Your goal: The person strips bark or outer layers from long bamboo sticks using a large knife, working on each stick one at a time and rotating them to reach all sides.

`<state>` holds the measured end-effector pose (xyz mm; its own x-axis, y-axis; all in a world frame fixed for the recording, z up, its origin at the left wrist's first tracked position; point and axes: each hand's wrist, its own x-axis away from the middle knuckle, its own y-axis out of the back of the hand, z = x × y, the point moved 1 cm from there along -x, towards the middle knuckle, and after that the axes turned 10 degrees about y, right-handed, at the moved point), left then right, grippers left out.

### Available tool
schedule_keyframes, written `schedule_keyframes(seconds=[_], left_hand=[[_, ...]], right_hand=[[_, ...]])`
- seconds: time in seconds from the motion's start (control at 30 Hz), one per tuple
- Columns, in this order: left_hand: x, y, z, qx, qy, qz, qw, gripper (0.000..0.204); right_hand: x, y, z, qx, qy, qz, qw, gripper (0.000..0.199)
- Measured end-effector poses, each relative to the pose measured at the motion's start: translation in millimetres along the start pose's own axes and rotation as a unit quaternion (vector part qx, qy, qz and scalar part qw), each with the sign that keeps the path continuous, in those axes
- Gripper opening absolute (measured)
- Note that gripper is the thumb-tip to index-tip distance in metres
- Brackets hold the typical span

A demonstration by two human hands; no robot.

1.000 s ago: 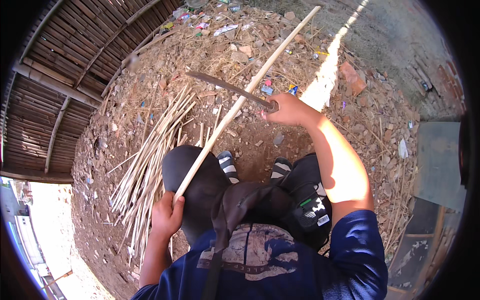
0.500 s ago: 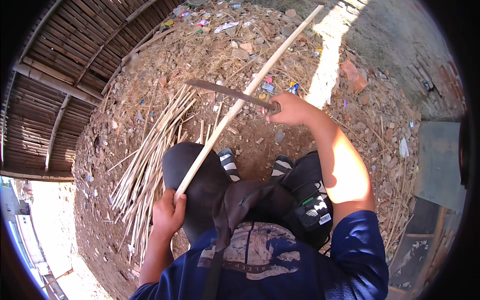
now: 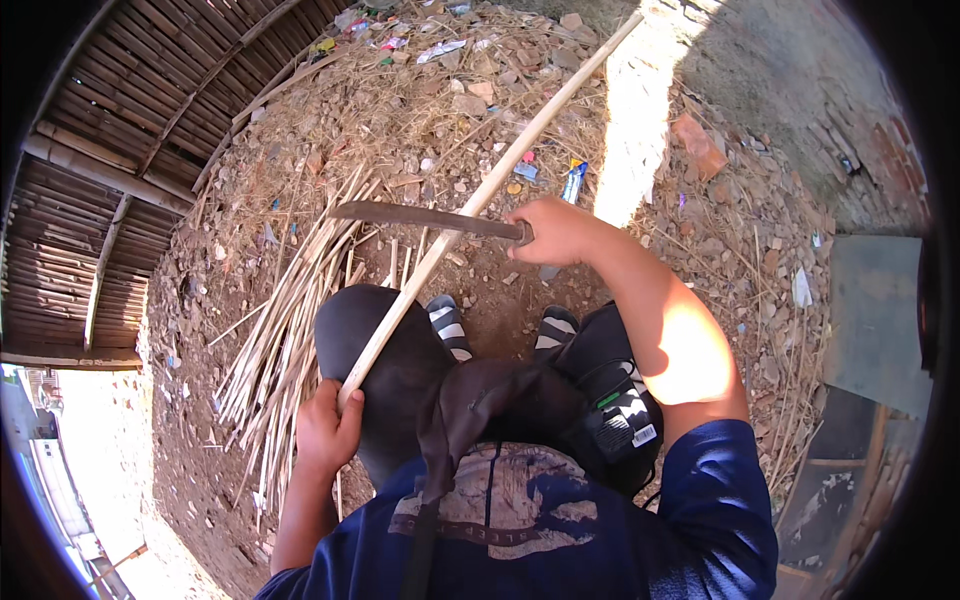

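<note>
My left hand (image 3: pixel 328 425) grips the near end of a long pale wooden stick (image 3: pixel 484 192), which slants over my left knee toward the far right. In my right hand (image 3: pixel 552 232) is the handle of a machete (image 3: pixel 430 216). Its dark blade points left and crosses the stick around the middle, apparently resting on it. A bundle of thin split sticks (image 3: pixel 290 335) lies on the ground left of my left knee. The ends of a few more sticks show just past that knee.
Rubble and dry straw (image 3: pixel 400 130) cover the ground, with scattered litter such as a blue wrapper (image 3: pixel 574 182). A slatted bamboo wall (image 3: pixel 110 180) stands at the left. On the right are a weathered wall (image 3: pixel 800 110) and a grey panel (image 3: pixel 875 320). My striped sandals (image 3: pixel 450 325) are below.
The machete and my right hand have moved left and nearer along the stick. My left hand and the stick's near end have shifted slightly left.
</note>
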<state>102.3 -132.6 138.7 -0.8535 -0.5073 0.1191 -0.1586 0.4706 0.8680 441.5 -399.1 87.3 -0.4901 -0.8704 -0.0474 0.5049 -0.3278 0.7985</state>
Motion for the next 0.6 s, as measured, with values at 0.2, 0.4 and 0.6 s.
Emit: schedule_keyframes(seconds=[0.2,0.4,0.6], left_hand=[[-1.3,-0.9,1.7,-0.008,0.003,0.009,1.0,0.027],[1.3,-0.4,3.2,-0.035,-0.014,-0.011,0.999,0.026],[1.5,-2.4,7.7,-0.009,-0.025,-0.011,1.0,0.024]], right_hand=[[-12.4,5.1,11.8,-0.076,-0.023,0.137,0.987,0.044],[-13.3,-8.1,20.3,-0.017,-0.006,0.101,0.995,0.053],[-8.8,6.3,29.2,-0.077,-0.036,0.143,0.986,0.051]])
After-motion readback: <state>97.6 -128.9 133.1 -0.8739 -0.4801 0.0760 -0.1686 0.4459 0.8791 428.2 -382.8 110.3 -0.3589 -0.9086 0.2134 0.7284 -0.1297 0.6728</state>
